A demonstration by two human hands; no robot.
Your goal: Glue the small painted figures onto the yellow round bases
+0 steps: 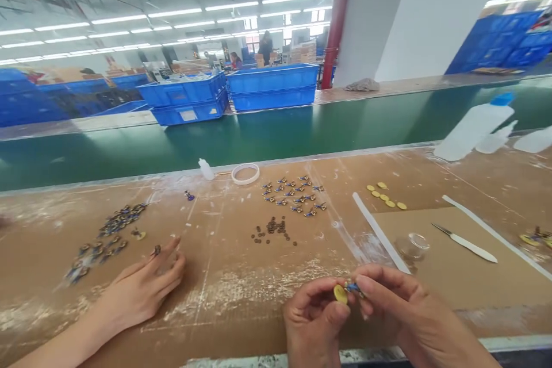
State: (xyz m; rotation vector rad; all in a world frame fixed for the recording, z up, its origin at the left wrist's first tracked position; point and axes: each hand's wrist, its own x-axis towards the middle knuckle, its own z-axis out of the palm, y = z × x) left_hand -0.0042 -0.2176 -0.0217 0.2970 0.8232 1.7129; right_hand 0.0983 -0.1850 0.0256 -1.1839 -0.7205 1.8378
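My left hand pinches a yellow round disc between thumb and fingers. Close beside it, my right hand grips a small blue-and-gold figurine by thumb and fingertips. Disc and figurine meet or nearly meet; I cannot tell whether they touch. Beyond my hands lie several small brown discs in a loose heap, and behind them rows of similar figurines. Several more yellow discs rest further right. A clear small cup and a white-handled knife lie on a cardboard sheet.
A co-worker's hand rests at left, a small brown piece at its fingers, near piled figurines. A tape roll and a small white bottle stand at the back. White jugs are at right; blue crates stand beyond the green belt.
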